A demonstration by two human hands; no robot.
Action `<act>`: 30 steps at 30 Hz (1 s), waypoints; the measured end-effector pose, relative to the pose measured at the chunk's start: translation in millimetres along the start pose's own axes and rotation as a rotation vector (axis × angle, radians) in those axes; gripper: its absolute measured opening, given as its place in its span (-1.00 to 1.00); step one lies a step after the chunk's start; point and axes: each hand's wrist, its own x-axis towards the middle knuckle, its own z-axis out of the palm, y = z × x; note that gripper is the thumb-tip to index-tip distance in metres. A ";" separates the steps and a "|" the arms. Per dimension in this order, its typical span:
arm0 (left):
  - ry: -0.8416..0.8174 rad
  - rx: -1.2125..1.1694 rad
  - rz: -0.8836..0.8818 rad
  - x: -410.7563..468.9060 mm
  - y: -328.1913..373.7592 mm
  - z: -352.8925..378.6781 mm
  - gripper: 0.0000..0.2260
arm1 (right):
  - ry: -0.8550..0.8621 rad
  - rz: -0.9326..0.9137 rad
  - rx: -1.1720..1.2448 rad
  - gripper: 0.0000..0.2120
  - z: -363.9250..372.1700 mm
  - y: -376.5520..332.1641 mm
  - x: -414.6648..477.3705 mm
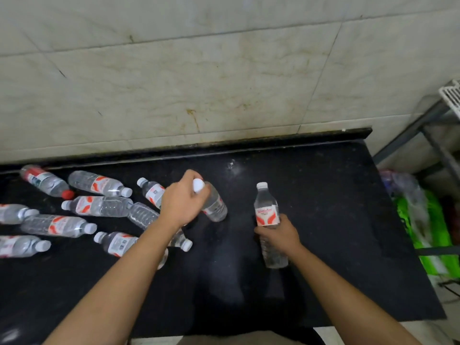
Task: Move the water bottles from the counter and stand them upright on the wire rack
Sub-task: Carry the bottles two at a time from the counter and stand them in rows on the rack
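Observation:
My left hand (180, 201) grips a clear water bottle (214, 206) near its white cap, lifted above the black counter (323, 207). My right hand (280, 235) holds a second bottle (266, 210) around its lower body, cap up, with a red and white label. Several more bottles lie on their sides at the counter's left, among them a red-capped bottle (46, 181) by the wall and a white-capped one (99, 183) beside it. The wire rack (450, 94) shows only as a white corner on a grey metal frame at the far right edge.
A stained tiled wall (224, 83) rises behind the counter. Right of the counter's end, lower down, sit green and clear plastic bags (423, 220) under the rack's grey frame (410, 135). The counter's front edge runs across the bottom of the view.

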 end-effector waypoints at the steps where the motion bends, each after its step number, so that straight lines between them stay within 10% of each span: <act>1: -0.024 0.000 -0.006 -2.5 -0.6 3.8 -0.81 | 0.007 -0.015 0.111 -0.46 -1.7 0.4 -1.9; 18: -0.035 -0.361 -0.066 -55.6 -20.1 63.7 -0.37 | 0.062 -0.314 0.201 -0.19 -13.2 21.2 -14.3; 30: -0.002 -0.443 -0.138 -18.0 -1.8 71.8 -0.32 | 0.161 -0.188 0.558 -0.55 -24.6 15.8 -47.3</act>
